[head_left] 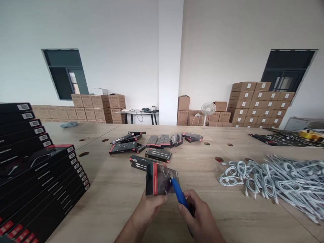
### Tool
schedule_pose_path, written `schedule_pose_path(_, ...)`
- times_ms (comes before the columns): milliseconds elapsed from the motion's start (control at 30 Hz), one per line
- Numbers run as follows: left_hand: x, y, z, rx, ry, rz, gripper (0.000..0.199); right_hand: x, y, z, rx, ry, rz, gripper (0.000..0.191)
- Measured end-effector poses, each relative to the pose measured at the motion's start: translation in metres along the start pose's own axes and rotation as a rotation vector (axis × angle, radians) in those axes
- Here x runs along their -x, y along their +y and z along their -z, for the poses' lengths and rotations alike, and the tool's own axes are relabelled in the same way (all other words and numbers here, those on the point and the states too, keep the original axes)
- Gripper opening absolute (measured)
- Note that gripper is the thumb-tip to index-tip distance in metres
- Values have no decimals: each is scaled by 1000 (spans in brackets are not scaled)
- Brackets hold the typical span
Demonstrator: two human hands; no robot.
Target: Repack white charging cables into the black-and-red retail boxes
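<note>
My left hand grips a black and red cable box from below, tilted above the table. A pale cable picture shows on its dark face. My right hand is wrapped round a slim blue tool with a small metal-looking tip. That tip meets, or nearly meets, the box's right part; its exact kind I cannot make out. Just behind lies another black box with a cable picture, partly hidden by the held one.
Several similar boxes lie scattered mid-table. A tall stack of black boxes stands at left. Coiled white cables pile up at right, with black printed sheets and a yellow object behind. Cartons line the wall.
</note>
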State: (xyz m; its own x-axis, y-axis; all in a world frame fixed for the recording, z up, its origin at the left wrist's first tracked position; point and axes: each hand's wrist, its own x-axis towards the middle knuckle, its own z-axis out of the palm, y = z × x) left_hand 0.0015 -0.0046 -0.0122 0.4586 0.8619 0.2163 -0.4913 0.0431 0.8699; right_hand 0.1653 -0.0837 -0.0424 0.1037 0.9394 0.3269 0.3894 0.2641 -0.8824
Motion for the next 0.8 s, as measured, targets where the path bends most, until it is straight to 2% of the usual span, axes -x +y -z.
schedule_pose_path(100, 8, -4, -3, -113, -36, -10, 81, -18, 9, 7, -31, 168, -109, 36)
schedule_pose_path(167, 11, -7, -5, -127, -85, -8, 82, -30, 17, 24, 57, 301, -210, 36)
schedule_pose_path(233, 11, -10, -6, -24, -115, 8, 75, -37, 25, 45, 157, 378, -270, 31)
schedule_pose_path(300, 6, -11, -7, 137, -113, 31, 65, -37, 31, 63, 309, 361, -304, 23)
schedule_pose_path(367, 0, -10, -5, 249, -97, 66, 52, -32, 34, 71, 550, 286, -343, 16)
schedule_pose_path(433, -4, -6, -2, 317, -87, 109, 37, -26, 33, 72, 774, 192, -373, 13)
schedule_pose_path(500, -5, -3, 0, 364, -71, 165, 28, -23, 31, 69, 878, 121, -392, 11)
schedule_pose_path(600, -4, 1, 0, 409, -6, 239, 28, -23, 28, 67, 931, 80, -412, 11)
schedule_pose_path(667, -3, 2, -3, 419, 44, 261, 28, -25, 26, 69, 921, 112, -400, 14)
schedule_pose_path(733, -3, 1, -8, 426, 88, 280, 27, -26, 23, 69, 832, 153, -313, 20)
schedule_pose_path(800, -3, -2, -15, 433, 114, 321, 27, -24, 19, 64, 661, 161, -145, 30)
